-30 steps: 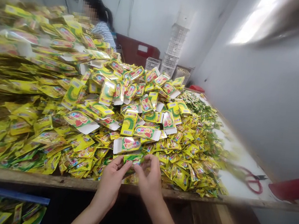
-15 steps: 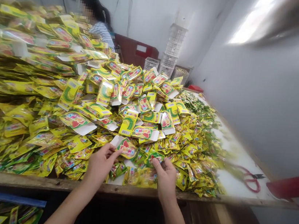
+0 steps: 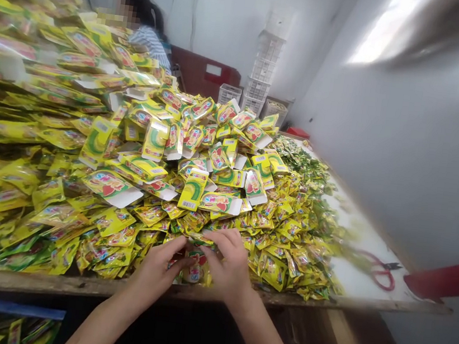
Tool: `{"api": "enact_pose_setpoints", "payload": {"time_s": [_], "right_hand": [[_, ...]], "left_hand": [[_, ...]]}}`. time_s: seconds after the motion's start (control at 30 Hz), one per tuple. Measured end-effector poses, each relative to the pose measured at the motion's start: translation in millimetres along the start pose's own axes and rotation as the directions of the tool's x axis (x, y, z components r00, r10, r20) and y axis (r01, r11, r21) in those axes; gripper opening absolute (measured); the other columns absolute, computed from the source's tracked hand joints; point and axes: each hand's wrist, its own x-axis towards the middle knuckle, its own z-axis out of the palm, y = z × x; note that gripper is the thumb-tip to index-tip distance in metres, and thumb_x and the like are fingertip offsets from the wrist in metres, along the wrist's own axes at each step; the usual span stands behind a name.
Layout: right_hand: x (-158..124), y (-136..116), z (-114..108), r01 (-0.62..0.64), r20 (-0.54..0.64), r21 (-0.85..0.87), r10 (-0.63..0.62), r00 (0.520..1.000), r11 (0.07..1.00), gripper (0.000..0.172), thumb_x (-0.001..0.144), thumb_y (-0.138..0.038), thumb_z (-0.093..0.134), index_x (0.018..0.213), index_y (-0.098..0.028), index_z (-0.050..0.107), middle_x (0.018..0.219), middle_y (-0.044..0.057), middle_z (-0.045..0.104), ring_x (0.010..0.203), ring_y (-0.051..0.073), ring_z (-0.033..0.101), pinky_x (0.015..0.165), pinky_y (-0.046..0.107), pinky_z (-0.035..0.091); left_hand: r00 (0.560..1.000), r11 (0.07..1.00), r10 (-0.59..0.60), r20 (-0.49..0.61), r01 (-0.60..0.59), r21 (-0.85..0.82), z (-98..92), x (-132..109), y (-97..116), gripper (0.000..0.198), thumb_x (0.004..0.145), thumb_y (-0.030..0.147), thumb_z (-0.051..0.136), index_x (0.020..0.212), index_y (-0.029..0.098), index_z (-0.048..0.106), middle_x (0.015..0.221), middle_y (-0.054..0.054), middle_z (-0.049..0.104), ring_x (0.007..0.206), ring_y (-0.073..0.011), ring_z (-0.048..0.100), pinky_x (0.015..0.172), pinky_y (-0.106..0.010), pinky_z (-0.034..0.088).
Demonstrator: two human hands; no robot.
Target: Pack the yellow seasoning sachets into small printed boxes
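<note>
Close to the table's front edge, my left hand (image 3: pixel 161 266) grips a small yellow-and-green printed carton (image 3: pixel 195 268), its fingers closed around the side. The carton is now tilted with its printed face toward me. My right hand (image 3: pixel 228 262) pinches a small green sachet (image 3: pixel 202 241) at the carton's top end. Whether the sachet is inside the opening or only against it, I cannot tell, since fingers cover part of both. Just beyond my hands lie several loose cartons (image 3: pixel 193 189) with white open flaps, on top of a heap of yellow sachets (image 3: pixel 285 227).
A large heap of cartons and sachets (image 3: pixel 27 134) rises on the left. Red-handled scissors (image 3: pixel 383 273) lie on the white tabletop (image 3: pixel 360 288) beside a red tube (image 3: pixel 448 278). Behind stand stacked white crates (image 3: pixel 264 66) and a person in a striped shirt (image 3: pixel 155 46). A blue-edged container (image 3: pixel 4 307) sits below left.
My hands have come together. The carton has turned from lying sideways to pointing its end upward, and my right hand has brought the green sachet left to its top.
</note>
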Motion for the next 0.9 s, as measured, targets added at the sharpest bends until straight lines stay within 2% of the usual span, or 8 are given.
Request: {"api": "enact_pose_setpoints", "payload": {"time_s": [0.1,0.27,0.37,0.43,0.53,0.63,0.77,0.9], "right_hand": [[0.9,-3.0,-8.5,0.062,0.123,-0.182,-0.04,0.992,0.981,0.023,0.09,-0.016,0.056,0.11,-0.023,0.066,0.097,0.008,0.061,0.093,0.023,0.053,0.083,0.037,0.046],[14.6,-20.9,-27.5,0.151,0.366,-0.343,-0.016,0.931,0.927,0.021,0.082,-0.009,0.061,0.096,-0.023,0.067,0.089,0.004,0.055,0.087,0.021,0.051,0.071,0.031,0.044],[21.6,-30.0,-39.0,0.242,0.469,-0.35,-0.054,0.881,0.905,0.02,0.077,-0.01,0.067,0.093,-0.023,0.068,0.087,0.004,0.054,0.083,0.021,0.051,0.069,0.03,0.043],[24.7,-33.2,-45.2,0.28,0.515,-0.317,-0.083,0.853,0.906,0.015,0.076,-0.017,0.072,0.09,-0.021,0.067,0.086,0.004,0.054,0.081,0.021,0.052,0.069,0.03,0.043],[28.9,-32.6,-51.0,0.25,0.536,-0.267,-0.072,0.841,0.931,0.016,0.078,-0.02,0.071,0.094,-0.02,0.066,0.088,0.005,0.059,0.083,0.021,0.055,0.071,0.031,0.045],[32.5,-26.4,-51.4,0.167,0.505,-0.239,-0.024,0.863,0.957,0.015,0.084,-0.011,0.064,0.094,-0.022,0.067,0.087,0.002,0.061,0.082,0.018,0.057,0.072,0.028,0.046],[30.1,-14.4,-41.5,0.246,0.459,-0.221,-0.122,0.88,0.944,0.012,0.085,-0.017,0.067,0.078,-0.023,0.074,0.101,0.006,0.061,0.101,0.023,0.051,0.084,0.034,0.046],[20.0,-5.2,-31.5,0.295,0.516,-0.191,-0.16,0.841,0.936,0.015,0.083,-0.018,0.07,0.069,-0.024,0.072,0.105,0.006,0.062,0.102,0.023,0.05,0.087,0.037,0.046]], "left_hand": [[0.998,1.0,-0.004,-0.068,0.002,-0.027,4.7,-7.6,-4.3,0.01,0.082,0.028,0.066,0.092,0.027,0.069,0.081,0.0,0.07,0.072,-0.0204,0.063,0.068,-0.025,0.046],[0.99,0.996,-0.032,-0.138,0.02,-0.084,13.2,-16.2,-5.8,0.018,0.078,0.027,0.071,0.095,0.027,0.07,0.089,-0.003,0.072,0.081,-0.0227,0.066,0.077,-0.029,0.048],[0.981,0.96,-0.124,-0.15,0.08,-0.269,21.5,-18.3,0.3,0.046,0.073,0.025,0.076,0.117,0.029,0.062,0.099,-0.004,0.072,0.088,-0.0241,0.067,0.084,-0.032,0.05],[0.977,0.913,-0.182,-0.108,0.127,-0.387,27.4,-18.0,3.9,0.062,0.07,0.024,0.078,0.128,0.029,0.056,0.103,-0.005,0.073,0.095,-0.0258,0.067,0.089,-0.034,0.049],[0.981,0.858,-0.194,0.001,0.17,-0.484,33.7,-16.3,3.7,0.044,0.073,0.028,0.076,0.117,0.025,0.067,0.104,-0.006,0.073,0.101,-0.0285,0.064,0.09,-0.035,0.049],[0.984,0.821,-0.167,0.065,0.175,-0.544,35.1,-15.1,-0.1,0.033,0.078,0.029,0.072,0.111,0.023,0.071,0.108,-0.007,0.072,0.105,-0.0285,0.063,0.092,-0.035,0.048],[0.986,0.869,-0.16,0.036,0.158,-0.468,33.5,-15.1,-1.1,0.031,0.077,0.03,0.073,0.107,0.023,0.072,0.099,-0.005,0.073,0.097,-0.0263,0.064,0.087,-0.032,0.048],[0.982,0.896,-0.191,0.015,0.18,-0.407,32.7,-14.7,0.1,0.029,0.073,0.031,0.075,0.101,0.022,0.074,0.096,-0.004,0.074,0.09,-0.026,0.065,0.082,-0.031,0.049]]}}
